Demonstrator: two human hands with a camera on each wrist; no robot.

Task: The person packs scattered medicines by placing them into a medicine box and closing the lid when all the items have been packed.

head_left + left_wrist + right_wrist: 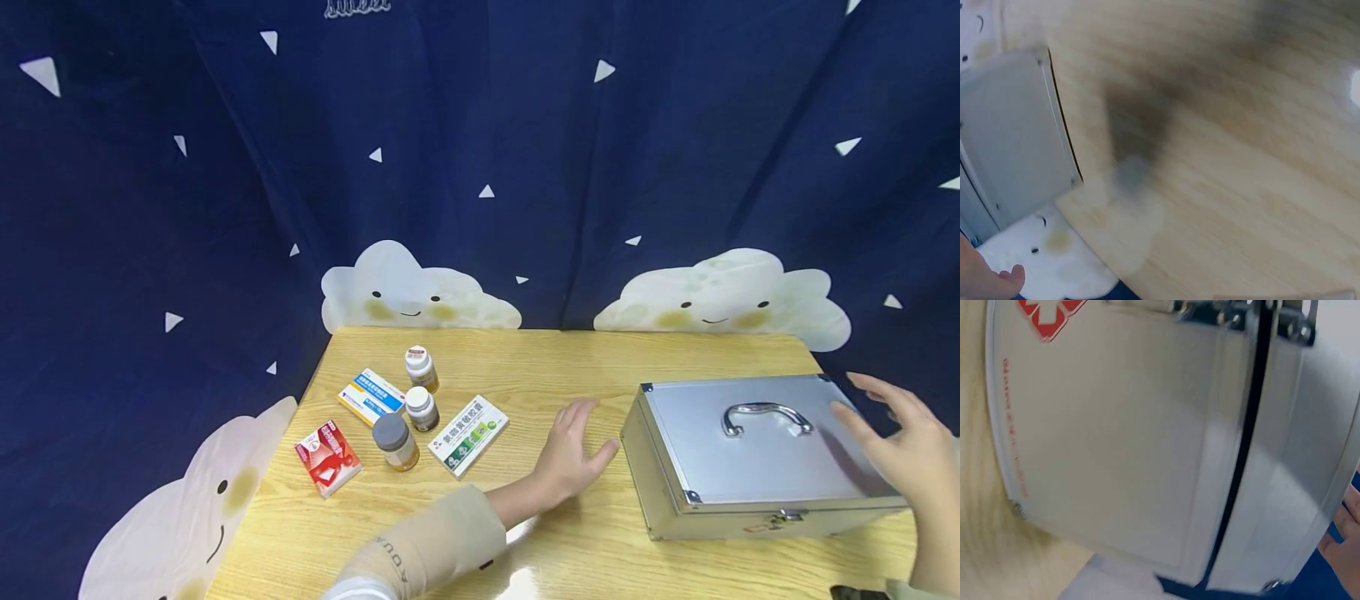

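Note:
A silver metal case (765, 450), lid down with a chrome handle (767, 408) on top, stands at the right of the wooden table. My left hand (566, 454) is just left of the case, fingers spread and holding nothing. At the case's right end is my right hand (903, 442), fingers loosely bent and thumb towards the lid; whether it touches the metal is not clear. The right wrist view has the case's side (1110, 437) up close, with a red cross emblem (1050, 315). Fingers (1349, 540) show at that view's right edge.
Left on the table are a red box (328, 458), a blue-white box (372, 397), a green-white medicine box (468, 435), a grey-capped bottle (396, 442) and two white-capped bottles (422, 408). A dark blue curtain (465, 108) with clouds hangs behind.

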